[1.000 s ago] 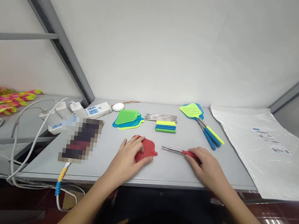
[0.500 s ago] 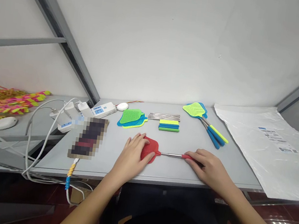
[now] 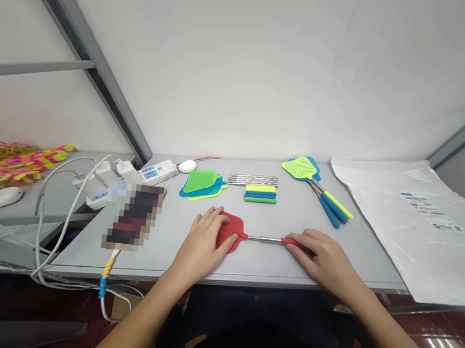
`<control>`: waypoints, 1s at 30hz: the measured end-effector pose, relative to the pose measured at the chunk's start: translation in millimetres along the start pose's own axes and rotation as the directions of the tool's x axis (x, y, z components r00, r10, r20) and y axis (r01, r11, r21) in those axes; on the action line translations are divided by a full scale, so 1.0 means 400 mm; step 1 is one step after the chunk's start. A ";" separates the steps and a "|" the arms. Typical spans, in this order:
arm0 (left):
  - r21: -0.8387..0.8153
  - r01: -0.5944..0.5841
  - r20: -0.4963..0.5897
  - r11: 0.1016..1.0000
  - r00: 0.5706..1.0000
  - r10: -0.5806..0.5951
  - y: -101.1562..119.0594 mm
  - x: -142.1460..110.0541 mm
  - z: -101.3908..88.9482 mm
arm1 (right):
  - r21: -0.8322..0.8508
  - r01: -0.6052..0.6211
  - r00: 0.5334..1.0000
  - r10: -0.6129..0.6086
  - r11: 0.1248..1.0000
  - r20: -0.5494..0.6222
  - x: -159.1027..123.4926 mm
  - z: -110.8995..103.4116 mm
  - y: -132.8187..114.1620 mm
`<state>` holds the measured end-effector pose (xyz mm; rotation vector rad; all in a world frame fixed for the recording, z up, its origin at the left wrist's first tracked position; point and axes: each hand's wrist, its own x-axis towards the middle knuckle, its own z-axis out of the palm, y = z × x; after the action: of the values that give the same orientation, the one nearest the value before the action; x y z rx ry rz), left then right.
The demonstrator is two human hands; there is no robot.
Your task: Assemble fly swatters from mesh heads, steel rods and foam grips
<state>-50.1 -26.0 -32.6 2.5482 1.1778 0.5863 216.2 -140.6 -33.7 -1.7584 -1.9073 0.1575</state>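
A red fly swatter [image 3: 232, 231] lies across the front of the grey table, its head at the left and its red handle at the right. My left hand [image 3: 207, 236] holds the perforated head, thumb on the near side and fingers over the far part. The handle is in my right hand [image 3: 319, 252], whose fingers and thumb close round it and hide its end. Between both hands the metal rod [image 3: 264, 239] shows bare. Beyond lie loose green, blue and yellow swatter heads [image 3: 202, 183], several metal rods [image 3: 252, 180] and coloured handle grips [image 3: 260, 194].
Assembled swatters [image 3: 301, 168] with blue and yellow handles lie at the back right. A white plastic bag [image 3: 380, 214] covers the table's right end. At the left are a pixelated phone-like object [image 3: 134, 215], a power strip [image 3: 158, 172], cables and a white disc [image 3: 187, 166].
The view has shifted slightly, so the scene sits a little further left. Both hands keep their hold on the red fly swatter, with no clear movement along it.
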 end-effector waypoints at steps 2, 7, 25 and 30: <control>0.003 0.001 0.002 1.000 1.000 -0.001 -0.001 0.000 0.001 | -0.007 0.005 1.000 -0.005 1.000 -0.010 0.001 0.001 -0.001; 0.026 -0.005 -0.002 1.000 1.000 0.005 0.001 0.004 0.005 | -0.049 0.023 1.000 -0.023 0.999 -0.016 0.003 0.008 0.001; 0.001 -0.010 -0.023 1.000 1.000 0.011 -0.003 0.007 0.010 | -0.105 0.130 0.990 -0.136 0.986 -0.050 -0.004 0.017 0.009; -0.085 0.030 -0.016 0.996 0.999 -0.032 -0.005 0.009 0.001 | -0.185 0.215 0.952 -0.248 0.959 -0.181 -0.009 0.030 0.022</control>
<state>-49.0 -22.0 -32.8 2.4544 1.1698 0.6382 218.7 -139.6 -49.0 -1.5650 -2.0023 -0.2614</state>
